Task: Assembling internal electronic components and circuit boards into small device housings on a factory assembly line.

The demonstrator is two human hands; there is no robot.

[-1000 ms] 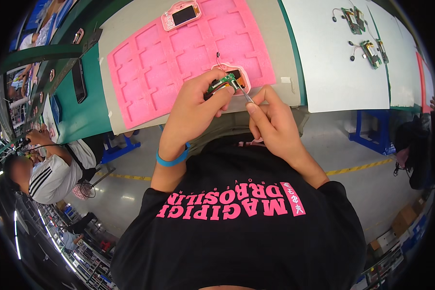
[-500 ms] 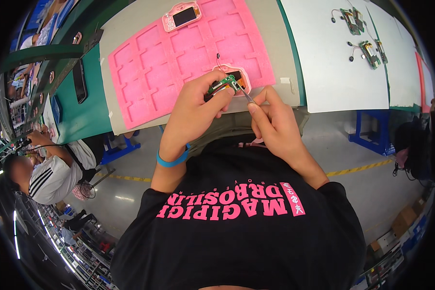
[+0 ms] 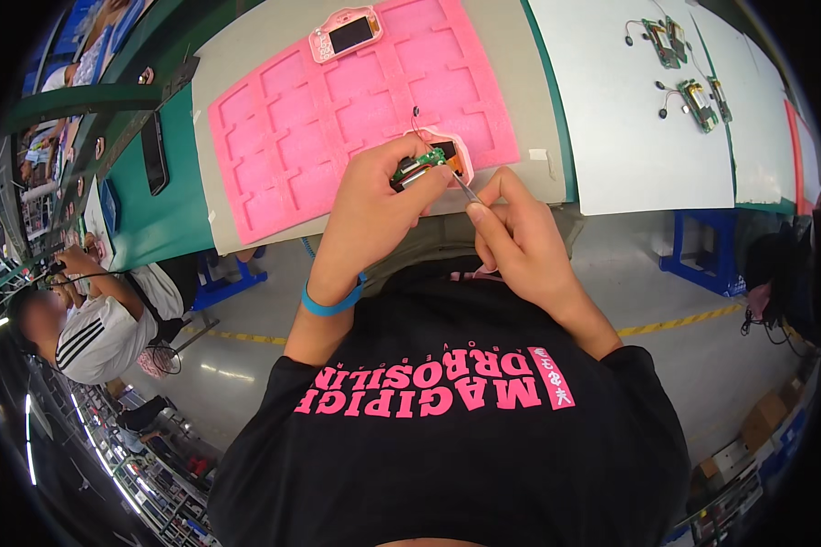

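My left hand point(image 3: 379, 202) is closed around a small green circuit board point(image 3: 420, 166), pinched between thumb and fingers. A thin wire runs from the board up to a small round black part point(image 3: 416, 111). Between the fingers of my right hand point(image 3: 518, 232) are metal tweezers point(image 3: 465, 188), their tips reaching the board's edge by my left thumb. Whether the tips grip anything is too small to tell. Just beyond the board lies a pink handheld casing point(image 3: 466, 160) with a dark screen, partly covered by my left hand.
A pink foam tray point(image 3: 287, 150) with square recesses lies on the table. Another pink handheld device point(image 3: 350, 35) rests at its far edge. To the right, several wired circuit boards point(image 3: 700, 102) sit on a white sheet point(image 3: 639, 164). A person point(image 3: 100, 319) works at the left.
The board in my left hand has tilted slightly, and the tweezers have shifted a little. My left thumb now covers more of the board's right end.
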